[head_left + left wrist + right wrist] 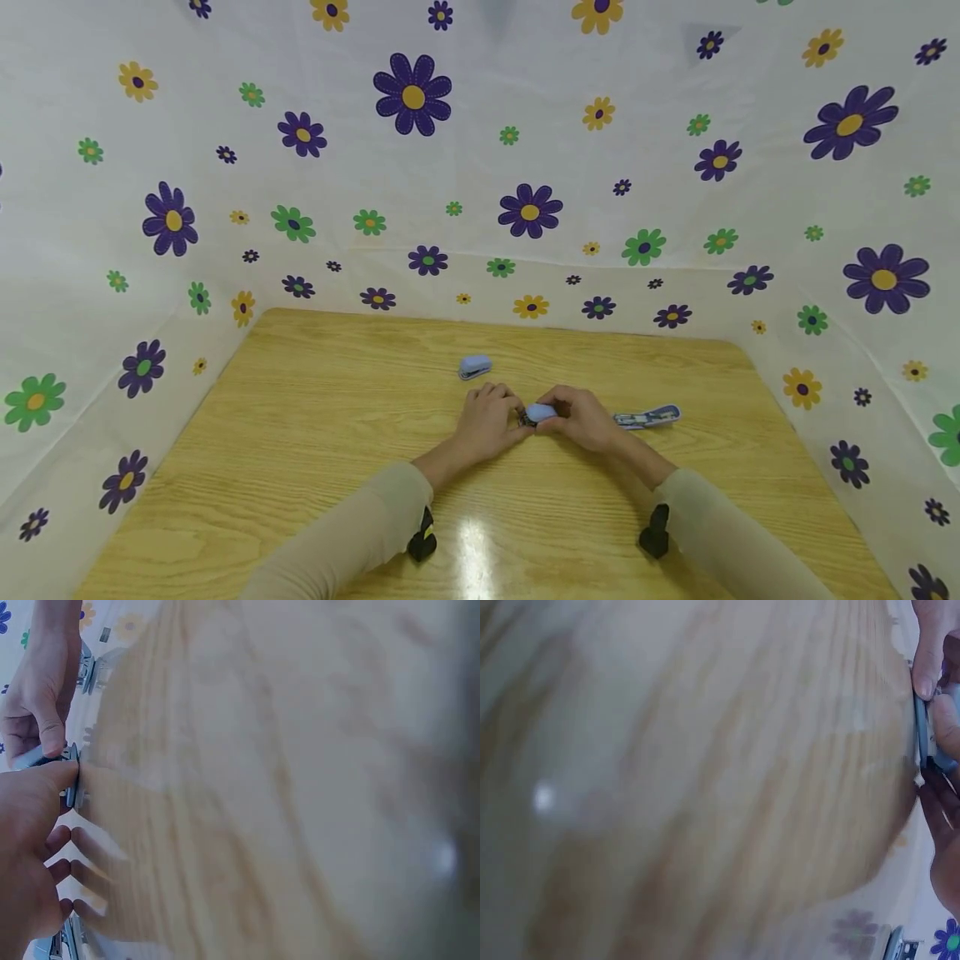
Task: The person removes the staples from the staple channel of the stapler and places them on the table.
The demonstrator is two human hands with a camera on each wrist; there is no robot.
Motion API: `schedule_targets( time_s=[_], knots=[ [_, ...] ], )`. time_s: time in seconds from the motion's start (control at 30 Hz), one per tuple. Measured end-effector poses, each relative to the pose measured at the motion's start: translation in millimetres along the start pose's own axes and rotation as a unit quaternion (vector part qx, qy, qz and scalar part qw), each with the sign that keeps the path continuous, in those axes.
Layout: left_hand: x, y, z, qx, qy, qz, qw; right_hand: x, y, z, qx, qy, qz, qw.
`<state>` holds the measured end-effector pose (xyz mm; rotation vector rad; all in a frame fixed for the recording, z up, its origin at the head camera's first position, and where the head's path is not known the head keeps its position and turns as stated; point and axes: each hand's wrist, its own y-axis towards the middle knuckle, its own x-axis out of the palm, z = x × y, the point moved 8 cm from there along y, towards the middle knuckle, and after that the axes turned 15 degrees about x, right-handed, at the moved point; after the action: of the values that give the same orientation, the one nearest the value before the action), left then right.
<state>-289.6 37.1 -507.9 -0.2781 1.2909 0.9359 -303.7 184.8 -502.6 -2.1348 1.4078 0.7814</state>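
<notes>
Between my two hands is a small light-blue stapler [541, 412], low over the wooden table. My right hand [587, 421] grips its rounded end from the right. With thumb and fingertips, my left hand [486, 422] pinches the other end, where dark metal parts show. In the left wrist view the stapler [71, 778] stands out at the left edge, the left thumb lying along it. The right wrist view catches its thin base [921, 727] between the fingers at the right edge. Fingers cover much of it.
A second small blue stapler [475, 367] lies closed on the table [360, 375], beyond my left hand. To the right of my right hand lies a longer stapler [648, 417], its metal inside showing. Flower-printed white cloth [480, 167] walls in the table's back and sides.
</notes>
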Motion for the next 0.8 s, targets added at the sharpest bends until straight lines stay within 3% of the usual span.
schedule_targets(
  time_s=[0.13,0.8],
  knots=[
    [-2.7,-0.2,2.4,-0.001,0.009,-0.004,1.0000,-1.5,-0.5,4.1,0.015,0.027,0.002,1.000],
    [-3.8,-0.8,5.2,0.003,0.036,-0.014,0.9993,-20.8,-4.2,9.5,0.036,0.008,0.046,0.998]
  ],
)
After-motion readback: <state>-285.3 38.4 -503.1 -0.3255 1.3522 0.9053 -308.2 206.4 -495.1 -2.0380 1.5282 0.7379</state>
